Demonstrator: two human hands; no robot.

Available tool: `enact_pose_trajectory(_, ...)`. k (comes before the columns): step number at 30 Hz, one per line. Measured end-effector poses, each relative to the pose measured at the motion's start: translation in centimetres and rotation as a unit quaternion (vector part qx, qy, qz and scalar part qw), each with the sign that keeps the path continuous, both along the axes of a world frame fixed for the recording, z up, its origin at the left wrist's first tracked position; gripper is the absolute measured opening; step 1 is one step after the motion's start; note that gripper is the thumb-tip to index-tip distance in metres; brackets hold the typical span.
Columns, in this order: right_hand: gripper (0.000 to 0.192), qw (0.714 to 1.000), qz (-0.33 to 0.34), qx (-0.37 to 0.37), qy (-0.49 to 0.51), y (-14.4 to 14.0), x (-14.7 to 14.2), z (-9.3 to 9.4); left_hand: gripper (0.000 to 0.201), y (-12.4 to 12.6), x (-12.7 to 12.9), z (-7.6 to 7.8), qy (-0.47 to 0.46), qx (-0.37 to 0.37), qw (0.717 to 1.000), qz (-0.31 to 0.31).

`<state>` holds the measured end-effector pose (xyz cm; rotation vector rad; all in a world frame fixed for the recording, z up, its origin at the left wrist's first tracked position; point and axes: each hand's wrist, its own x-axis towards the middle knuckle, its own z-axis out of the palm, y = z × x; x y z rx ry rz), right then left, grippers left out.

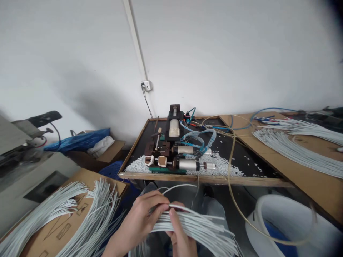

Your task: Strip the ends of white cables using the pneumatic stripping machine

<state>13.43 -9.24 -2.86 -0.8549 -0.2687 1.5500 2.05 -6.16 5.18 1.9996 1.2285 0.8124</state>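
Observation:
Low in front of my lap is a bundle of thin white wires (pixel 200 228), its ends fanning out to the right. My right hand (pixel 182 237) is closed around the bundle, thumb on top. My left hand (pixel 144 217) is closed too, thumb and fingertips pinched on wires at the bundle's upper left side, close to the right thumb. One or two loose wires (pixel 179 186) arch up above my hands. Beyond them stands a pneumatic wire stripping machine (pixel 174 142) with silver cylinders and blue hoses; my hands are apart from it.
White scraps (pixel 222 166) cover much of the black wood-edged table (pixel 136 142). More white wires lie on cardboard at left (pixel 91 214) and right (pixel 289 146). At lower right stands a white bucket (pixel 252 228), crossed by a yellowish hose (pixel 230 178). Grey equipment (pixel 16 139) is at far left.

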Motion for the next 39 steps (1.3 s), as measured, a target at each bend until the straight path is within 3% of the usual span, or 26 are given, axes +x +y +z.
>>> enact_pose_trajectory(3,0.025,0.999,0.028,0.014,-0.010,0.1,0.5,0.6,0.018,0.9,-0.8,-1.4,-0.126,-0.039,0.985,0.115)
enact_pose_trajectory(6,0.022,0.999,0.034,0.022,-0.010,0.2,0.8,1.0,0.026,2.7,-1.9,-2.9,-0.267,-0.048,0.940,0.208)
enact_pose_trajectory(10,0.019,0.999,0.042,0.012,-0.008,0.3,0.6,0.6,0.029,4.5,-3.0,-4.4,-0.312,-0.041,0.913,0.260)
enact_pose_trajectory(24,0.022,1.000,0.030,0.008,0.007,0.4,0.0,-1.3,0.027,5.9,-3.0,-7.5,-0.270,-0.039,0.926,0.262)
enact_pose_trajectory(31,0.020,0.997,0.075,0.027,0.008,0.2,0.4,-1.7,0.029,5.7,-2.8,-7.9,-0.260,-0.058,0.928,0.262)
enact_pose_trajectory(39,0.021,0.995,0.081,0.032,0.043,0.4,0.5,-1.7,0.029,5.8,-2.8,-8.1,-0.241,-0.059,0.933,0.260)
